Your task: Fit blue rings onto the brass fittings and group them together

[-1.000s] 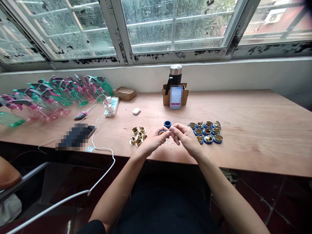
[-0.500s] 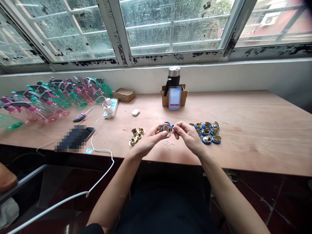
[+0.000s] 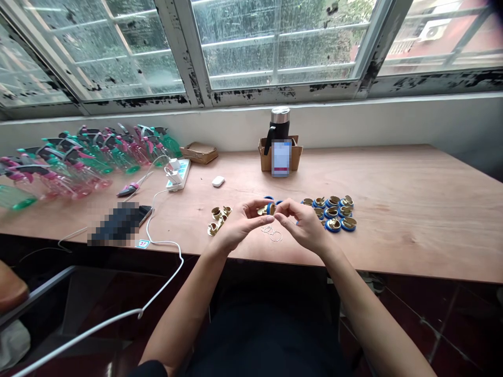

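My left hand [image 3: 239,225] and my right hand [image 3: 302,222] meet above the front middle of the wooden table [image 3: 412,209]. Between their fingertips sits a small blue ring with a gold metal piece [image 3: 270,209]; the left fingers pinch it and the right fingers press on it from the other side. Several thin wire rings [image 3: 272,233] lie on the table just below the hands. A pile of loose gold pieces [image 3: 218,218] lies left of my left hand. A cluster of blue rings with gold pieces in them [image 3: 334,213] lies right of my right hand.
A row of pink and green spray bottles [image 3: 78,157] lies at the far left. A phone [image 3: 118,222], a white power strip [image 3: 177,174] with a cable, an earbud case [image 3: 218,181], a cardboard box with a black flask [image 3: 280,141] stand further back.
The hands have lifted the blue and gold piece slightly and closed in on it again after parting a little. The rest of the table is unchanged.
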`<state>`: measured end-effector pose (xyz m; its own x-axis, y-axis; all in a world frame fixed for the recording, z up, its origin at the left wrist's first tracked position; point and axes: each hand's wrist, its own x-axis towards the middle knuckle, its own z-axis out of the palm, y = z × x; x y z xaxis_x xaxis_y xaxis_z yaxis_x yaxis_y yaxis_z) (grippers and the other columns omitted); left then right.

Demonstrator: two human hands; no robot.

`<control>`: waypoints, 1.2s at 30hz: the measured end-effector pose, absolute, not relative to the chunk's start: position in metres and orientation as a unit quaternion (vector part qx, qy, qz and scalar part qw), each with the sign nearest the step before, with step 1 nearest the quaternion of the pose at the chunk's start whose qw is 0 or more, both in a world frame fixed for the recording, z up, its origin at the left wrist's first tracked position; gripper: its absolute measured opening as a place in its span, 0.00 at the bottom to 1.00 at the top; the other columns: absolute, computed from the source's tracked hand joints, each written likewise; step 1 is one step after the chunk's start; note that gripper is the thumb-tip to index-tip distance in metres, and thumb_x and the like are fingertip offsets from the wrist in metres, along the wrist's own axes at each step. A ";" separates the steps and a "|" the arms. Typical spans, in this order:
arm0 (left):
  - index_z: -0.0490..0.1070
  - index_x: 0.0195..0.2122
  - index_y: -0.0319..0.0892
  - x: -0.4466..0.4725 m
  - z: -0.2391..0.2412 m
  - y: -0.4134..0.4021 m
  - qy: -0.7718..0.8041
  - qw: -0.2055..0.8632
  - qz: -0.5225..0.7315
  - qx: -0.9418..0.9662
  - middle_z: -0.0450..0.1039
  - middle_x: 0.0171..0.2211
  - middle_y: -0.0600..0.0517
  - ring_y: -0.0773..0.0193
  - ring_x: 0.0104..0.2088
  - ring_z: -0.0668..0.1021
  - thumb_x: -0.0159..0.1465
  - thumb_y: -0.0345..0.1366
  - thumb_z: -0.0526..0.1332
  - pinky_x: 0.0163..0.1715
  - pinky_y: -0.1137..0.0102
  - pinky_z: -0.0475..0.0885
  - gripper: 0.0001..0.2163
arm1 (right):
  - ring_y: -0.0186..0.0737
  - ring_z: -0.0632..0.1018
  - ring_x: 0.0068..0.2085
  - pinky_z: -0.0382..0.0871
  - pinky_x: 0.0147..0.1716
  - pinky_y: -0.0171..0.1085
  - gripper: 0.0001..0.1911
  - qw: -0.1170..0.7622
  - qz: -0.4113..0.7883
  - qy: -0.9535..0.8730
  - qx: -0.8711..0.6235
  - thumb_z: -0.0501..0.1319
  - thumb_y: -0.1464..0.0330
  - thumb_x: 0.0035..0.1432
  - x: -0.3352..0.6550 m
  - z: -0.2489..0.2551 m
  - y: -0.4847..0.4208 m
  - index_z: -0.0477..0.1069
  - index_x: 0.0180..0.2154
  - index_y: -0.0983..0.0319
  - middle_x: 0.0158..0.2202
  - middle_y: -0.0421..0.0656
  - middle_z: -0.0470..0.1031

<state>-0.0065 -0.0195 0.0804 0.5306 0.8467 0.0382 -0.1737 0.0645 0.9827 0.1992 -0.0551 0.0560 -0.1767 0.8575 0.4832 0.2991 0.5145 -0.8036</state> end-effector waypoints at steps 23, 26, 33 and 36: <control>0.82 0.49 0.45 -0.024 0.086 -0.020 0.160 0.635 0.395 0.645 0.78 0.52 0.45 0.58 0.50 0.84 0.56 0.29 0.79 0.49 0.67 0.82 0.19 | 0.44 0.79 0.39 0.77 0.40 0.44 0.06 0.475 -0.080 -0.822 -0.303 0.61 0.74 0.73 0.189 0.080 -0.083 0.71 0.47 0.57 0.39 0.46 0.80; 0.81 0.48 0.45 -0.024 0.083 -0.018 0.131 0.635 0.396 0.650 0.78 0.52 0.46 0.59 0.49 0.84 0.56 0.28 0.79 0.47 0.70 0.82 0.20 | 0.43 0.78 0.38 0.77 0.39 0.43 0.07 0.482 -0.104 -0.818 -0.294 0.62 0.76 0.72 0.186 0.081 -0.084 0.69 0.48 0.59 0.38 0.46 0.79; 0.80 0.47 0.45 -0.027 0.080 -0.016 0.122 0.632 0.396 0.655 0.78 0.53 0.46 0.60 0.50 0.84 0.56 0.26 0.78 0.45 0.72 0.82 0.19 | 0.43 0.78 0.38 0.77 0.38 0.43 0.08 0.479 -0.089 -0.824 -0.288 0.62 0.76 0.72 0.186 0.082 -0.083 0.69 0.47 0.58 0.38 0.46 0.79; 0.79 0.47 0.43 -0.028 0.080 -0.016 0.132 0.626 0.392 0.661 0.78 0.53 0.45 0.57 0.52 0.83 0.56 0.28 0.79 0.46 0.70 0.82 0.18 | 0.44 0.79 0.39 0.77 0.39 0.43 0.08 0.479 -0.058 -0.828 -0.285 0.62 0.77 0.71 0.187 0.082 -0.082 0.70 0.47 0.58 0.39 0.47 0.79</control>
